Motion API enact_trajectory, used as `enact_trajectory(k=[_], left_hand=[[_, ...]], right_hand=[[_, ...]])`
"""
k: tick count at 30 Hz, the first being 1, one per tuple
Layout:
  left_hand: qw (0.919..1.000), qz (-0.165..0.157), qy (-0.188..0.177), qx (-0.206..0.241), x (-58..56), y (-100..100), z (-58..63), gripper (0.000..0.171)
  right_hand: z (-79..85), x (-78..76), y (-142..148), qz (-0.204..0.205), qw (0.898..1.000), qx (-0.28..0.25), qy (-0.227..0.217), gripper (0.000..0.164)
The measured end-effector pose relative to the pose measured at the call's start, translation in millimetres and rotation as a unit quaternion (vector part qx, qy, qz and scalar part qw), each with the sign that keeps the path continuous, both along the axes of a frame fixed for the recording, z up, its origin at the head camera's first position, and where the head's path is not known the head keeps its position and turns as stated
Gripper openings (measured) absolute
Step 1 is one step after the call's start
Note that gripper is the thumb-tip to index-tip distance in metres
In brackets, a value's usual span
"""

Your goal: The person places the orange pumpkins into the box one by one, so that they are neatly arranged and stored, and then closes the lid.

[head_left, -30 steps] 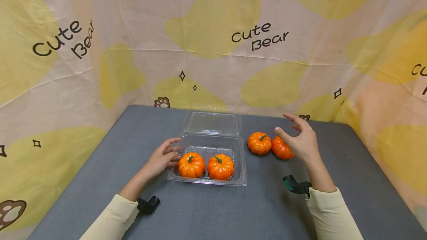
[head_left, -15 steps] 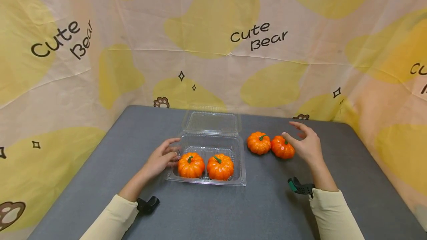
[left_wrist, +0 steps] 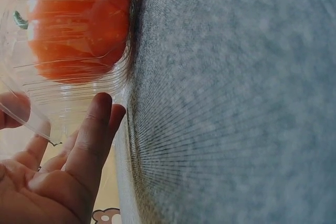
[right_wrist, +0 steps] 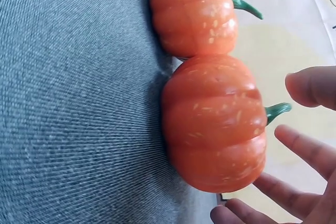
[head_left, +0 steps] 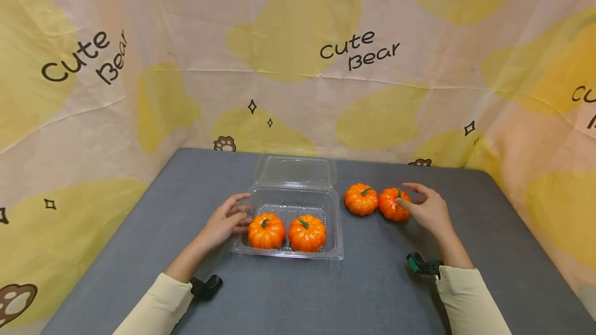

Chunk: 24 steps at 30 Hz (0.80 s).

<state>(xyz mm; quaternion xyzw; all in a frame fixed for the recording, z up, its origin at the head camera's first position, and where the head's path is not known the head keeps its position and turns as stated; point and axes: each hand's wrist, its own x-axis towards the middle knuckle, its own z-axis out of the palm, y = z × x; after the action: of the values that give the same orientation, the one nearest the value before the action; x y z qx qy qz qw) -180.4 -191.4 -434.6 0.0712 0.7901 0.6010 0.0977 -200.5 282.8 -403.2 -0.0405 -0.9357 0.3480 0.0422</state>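
In the head view, a clear plastic clamshell container [head_left: 334, 250] lies open, with two small orange pumpkins [head_left: 266, 231] side by side in its front half. My left hand [head_left: 226, 221] holds its left edge, thumb over the rim and fingers along the outer wall. Through that wall, the left wrist view shows one pumpkin [left_wrist: 79, 27]. Two more pumpkins sit together on the table to the right of the container. Around the right-hand pumpkin [right_wrist: 215, 124], which has a green stem, my right hand [head_left: 429, 211] spreads thumb and fingers, its thumb tip close by the stem.
The container's lid [head_left: 296, 170] leans back behind its base. The other loose pumpkin [head_left: 360, 199] stands against its neighbour, between it and the container. A grey cloth covers the table [head_left: 298, 299], and a printed fabric backdrop [head_left: 288, 30] rises along its back and sides.
My right hand has moved back a little to the right, then lowered around the right-hand pumpkin. The left hand has stayed at the container's edge.
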Motion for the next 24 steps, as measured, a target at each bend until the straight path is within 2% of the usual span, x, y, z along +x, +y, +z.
enact_trajectory(k=[14,24], left_hand=[[1.0,0.001,0.003,-0.001,1.4,-0.1,-0.6,0.049],[1.0,0.005,0.0,-0.004,2.7,0.5,1.7,0.05]], right_hand=[[-7.6,-3.6,-0.1,0.008,1.0,-0.001,-0.023,0.056],[-9.7,-4.3,-0.5,0.014,1.0,-0.004,-0.019,0.055]])
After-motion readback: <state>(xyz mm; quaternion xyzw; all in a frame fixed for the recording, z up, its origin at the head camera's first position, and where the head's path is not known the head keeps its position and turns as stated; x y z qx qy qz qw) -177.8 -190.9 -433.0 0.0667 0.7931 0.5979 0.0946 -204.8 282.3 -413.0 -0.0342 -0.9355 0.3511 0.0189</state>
